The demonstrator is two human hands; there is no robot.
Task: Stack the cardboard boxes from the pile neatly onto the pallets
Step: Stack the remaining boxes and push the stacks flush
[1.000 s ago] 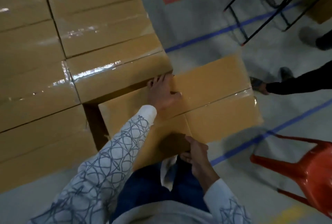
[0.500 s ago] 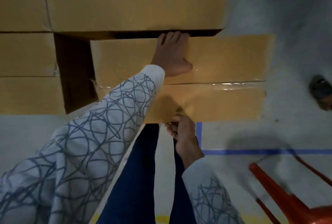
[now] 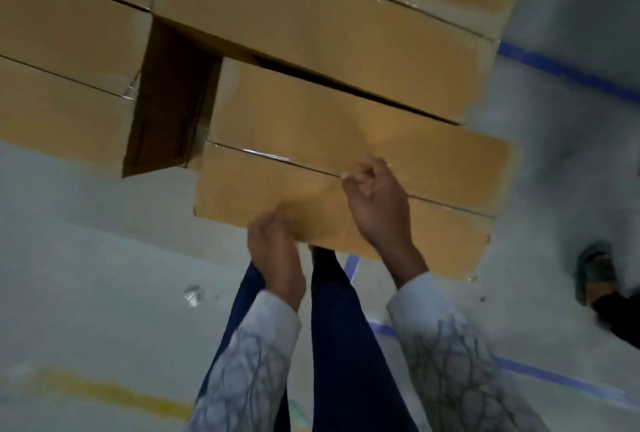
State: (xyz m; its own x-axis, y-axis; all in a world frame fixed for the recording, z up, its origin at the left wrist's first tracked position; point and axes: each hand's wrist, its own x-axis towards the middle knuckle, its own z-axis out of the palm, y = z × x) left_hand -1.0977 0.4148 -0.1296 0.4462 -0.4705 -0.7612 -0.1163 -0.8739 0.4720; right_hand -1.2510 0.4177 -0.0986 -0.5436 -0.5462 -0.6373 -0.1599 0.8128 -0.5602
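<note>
Two-handed at the low brown taped cardboard box (image 3: 311, 141), lying on the grey floor (image 3: 86, 258) against the taller brown carton stack (image 3: 311, 33). Draws left hand (image 3: 275, 251) back to the near rim, fingers hidden, grip unclear; curls right hand (image 3: 377, 203) on the lid, fingers closed, holding nothing. Looks placed, perhaps needing squaring.

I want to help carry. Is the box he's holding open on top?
No, the box has clear tape sealing its top seam, under the right hand.
</note>
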